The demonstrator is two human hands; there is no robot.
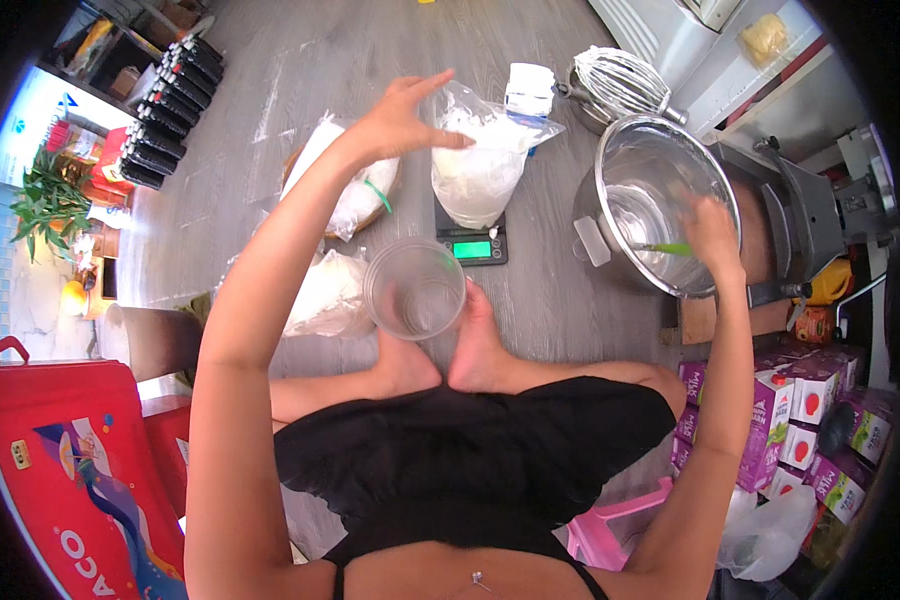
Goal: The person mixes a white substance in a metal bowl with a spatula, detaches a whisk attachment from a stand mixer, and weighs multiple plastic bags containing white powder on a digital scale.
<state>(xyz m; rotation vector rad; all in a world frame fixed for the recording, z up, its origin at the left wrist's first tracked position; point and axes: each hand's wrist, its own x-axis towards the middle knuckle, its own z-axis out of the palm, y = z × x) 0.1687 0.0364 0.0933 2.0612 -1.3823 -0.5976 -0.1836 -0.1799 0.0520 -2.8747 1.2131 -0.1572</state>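
Note:
My left hand (409, 124) is spread wide, its thumb over the near side of a clear plastic bag (474, 180) of white cream-like filling; whether it touches is hard to tell. The bag stands on a black digital scale (472, 250) with a lit green display. On the right, my right hand (711, 229) grips a green-handled utensil (664, 248) inside a steel mixing bowl (600, 199). Its working end is hard to make out. White residue coats the bowl's inside. Near my feet stands a clear plastic tub (414, 289).
Filled white bags lie left of the scale, one tied in green (364, 206), another (330, 292) beside the tub. A whisk attachment (622, 79) rests behind the bowl. Milk cartons (772, 427) are stacked right; a red cooler (67, 465) stands left. A pink plastic stool (607, 529) is close behind.

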